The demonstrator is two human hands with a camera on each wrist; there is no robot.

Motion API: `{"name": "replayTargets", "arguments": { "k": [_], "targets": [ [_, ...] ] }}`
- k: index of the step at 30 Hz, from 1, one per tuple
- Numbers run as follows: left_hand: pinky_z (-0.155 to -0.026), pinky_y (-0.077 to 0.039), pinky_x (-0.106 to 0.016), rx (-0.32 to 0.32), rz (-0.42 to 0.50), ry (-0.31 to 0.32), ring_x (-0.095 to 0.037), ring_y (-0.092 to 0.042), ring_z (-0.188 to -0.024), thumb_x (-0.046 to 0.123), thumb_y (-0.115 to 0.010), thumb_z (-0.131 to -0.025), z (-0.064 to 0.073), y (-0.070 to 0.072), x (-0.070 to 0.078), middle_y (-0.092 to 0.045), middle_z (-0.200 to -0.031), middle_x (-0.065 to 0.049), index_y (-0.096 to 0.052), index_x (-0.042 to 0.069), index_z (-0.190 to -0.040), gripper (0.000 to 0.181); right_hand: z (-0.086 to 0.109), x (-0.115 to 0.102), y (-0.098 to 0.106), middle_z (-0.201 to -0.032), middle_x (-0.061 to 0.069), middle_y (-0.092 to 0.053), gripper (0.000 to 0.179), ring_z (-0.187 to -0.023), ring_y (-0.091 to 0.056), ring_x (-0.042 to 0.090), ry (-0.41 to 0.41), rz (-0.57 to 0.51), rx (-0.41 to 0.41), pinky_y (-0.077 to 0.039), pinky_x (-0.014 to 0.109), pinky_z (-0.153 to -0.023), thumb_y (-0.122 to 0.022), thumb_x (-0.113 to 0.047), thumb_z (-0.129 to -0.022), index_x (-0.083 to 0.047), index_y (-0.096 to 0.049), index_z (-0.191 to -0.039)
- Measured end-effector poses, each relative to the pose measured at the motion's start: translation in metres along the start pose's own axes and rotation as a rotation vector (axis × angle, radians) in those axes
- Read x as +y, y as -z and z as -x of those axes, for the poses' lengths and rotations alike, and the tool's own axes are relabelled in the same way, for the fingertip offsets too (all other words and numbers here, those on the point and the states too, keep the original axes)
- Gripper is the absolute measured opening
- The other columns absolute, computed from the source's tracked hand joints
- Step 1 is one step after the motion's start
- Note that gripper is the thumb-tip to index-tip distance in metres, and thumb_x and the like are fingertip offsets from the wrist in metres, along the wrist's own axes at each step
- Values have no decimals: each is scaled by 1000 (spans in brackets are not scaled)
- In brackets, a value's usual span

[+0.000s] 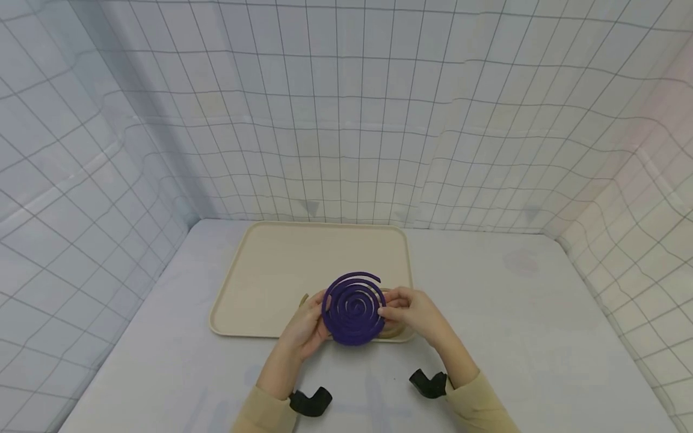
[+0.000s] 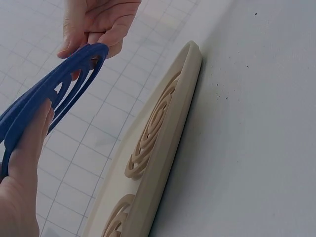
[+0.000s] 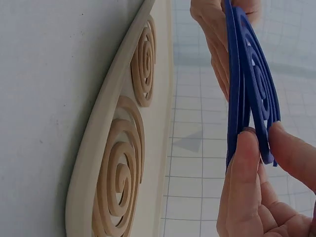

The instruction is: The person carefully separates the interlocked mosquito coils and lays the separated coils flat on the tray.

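Upright over the tray's front edge is a dark blue-purple mosquito coil (image 1: 354,310), its spiral face turned toward me. My left hand (image 1: 303,328) grips its left side, with fingers behind it in the left wrist view. At the right rim, my right hand (image 1: 414,310) pinches the coil between thumb and fingers. Two blue layers (image 3: 234,98) show edge-on in the right wrist view, with a narrow gap between them near the right fingertips. Two tan mosquito coils, one larger in view (image 3: 104,187) and one farther off (image 3: 140,64), lie in the tray, mostly hidden by my hands in the head view.
The shallow cream tray (image 1: 319,252) with a raised rim rests on a white-covered table (image 1: 487,307). Grid-patterned sheets (image 1: 357,120) enclose the back and sides. Black wrist pieces (image 1: 311,403) sit at both cuffs.
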State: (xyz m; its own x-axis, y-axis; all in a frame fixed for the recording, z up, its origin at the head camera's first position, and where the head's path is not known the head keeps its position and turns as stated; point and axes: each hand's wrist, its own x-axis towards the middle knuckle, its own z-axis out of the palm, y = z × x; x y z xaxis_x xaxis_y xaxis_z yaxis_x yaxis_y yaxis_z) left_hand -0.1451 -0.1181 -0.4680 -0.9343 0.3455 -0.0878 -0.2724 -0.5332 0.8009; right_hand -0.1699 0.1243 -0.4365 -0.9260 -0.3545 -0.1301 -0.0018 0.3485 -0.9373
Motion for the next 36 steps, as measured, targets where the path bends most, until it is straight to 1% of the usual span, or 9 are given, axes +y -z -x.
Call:
{"name": "replayTargets", "arguments": {
  "k": [3,8,19,21,24,28,32,34,36],
  "targets": [
    [-73,-54,-17,22,26,-32,-2,-66,-86,13,-35,-108,-1,-1,-4,-70,-99,7,-53,14,-115,19,2,0,-3,-88,13,-73,28,-73,-70,18,-22,-58,4,-60,40,-74,-71,-11,-89,10,-62,-106],
    [-70,-54,-17,94,35,-35,-2,-66,-82,12,-35,-107,-3,-5,-8,-69,-96,7,-50,12,-114,16,3,0,-6,-84,11,-72,27,-66,-67,11,-36,-100,35,-60,37,-69,-69,-10,-90,11,-61,-106],
    [-71,-52,-17,218,58,-25,-2,-62,-80,8,-31,-107,-9,-8,-10,-64,-92,5,-49,9,-107,18,-10,7,-9,-84,9,-74,26,-65,-68,11,-92,-124,90,-60,29,-68,-69,-10,-91,9,-62,-107],
    [-76,-53,-18,228,59,-27,-2,-64,-86,7,-30,-107,-11,-8,-9,-64,-98,3,-48,2,-118,22,-15,9,-10,-84,8,-73,26,-66,-68,11,-121,-153,105,-60,31,-70,-68,-9,-91,8,-62,-109],
    [-90,-52,-19,234,66,-28,-6,-62,-106,7,-25,-107,-15,-9,-7,-58,-123,-8,-34,-9,-139,36,-21,11,-11,-84,7,-73,25,-65,-68,11,-143,-184,133,-60,33,-72,-68,-8,-92,8,-61,-110],
    [-113,-38,-28,232,97,-33,-22,-40,-139,5,-16,-107,-19,-11,-4,-29,-153,-25,-12,-14,-150,47,-28,12,-13,-83,8,-73,24,-64,-68,10,-159,-212,163,-60,31,-71,-67,-7,-92,9,-59,-109],
    [-121,-24,-39,291,119,-32,-34,-20,-149,3,-14,-106,-24,-14,-1,-16,-158,-29,-7,-14,-151,49,-34,13,-14,-82,8,-71,23,-64,-67,9,-170,-274,180,-60,27,-69,-65,-4,-93,10,-58,-109],
    [-120,-26,-39,336,124,-28,-34,-23,-147,3,-15,-105,-27,-15,-1,-18,-157,-29,-8,-14,-150,49,-37,14,-15,-82,7,-70,23,-64,-67,9,-174,-309,180,-59,26,-69,-63,-3,-94,12,-56,-110],
    [-117,-33,-34,382,109,-22,-31,-34,-141,4,-17,-106,-28,-16,0,-25,-152,-28,-9,-13,-150,49,-39,16,-14,-81,6,-68,24,-65,-67,9,-180,-337,181,-59,24,-69,-62,-2,-94,12,-54,-111]
  ]
}}
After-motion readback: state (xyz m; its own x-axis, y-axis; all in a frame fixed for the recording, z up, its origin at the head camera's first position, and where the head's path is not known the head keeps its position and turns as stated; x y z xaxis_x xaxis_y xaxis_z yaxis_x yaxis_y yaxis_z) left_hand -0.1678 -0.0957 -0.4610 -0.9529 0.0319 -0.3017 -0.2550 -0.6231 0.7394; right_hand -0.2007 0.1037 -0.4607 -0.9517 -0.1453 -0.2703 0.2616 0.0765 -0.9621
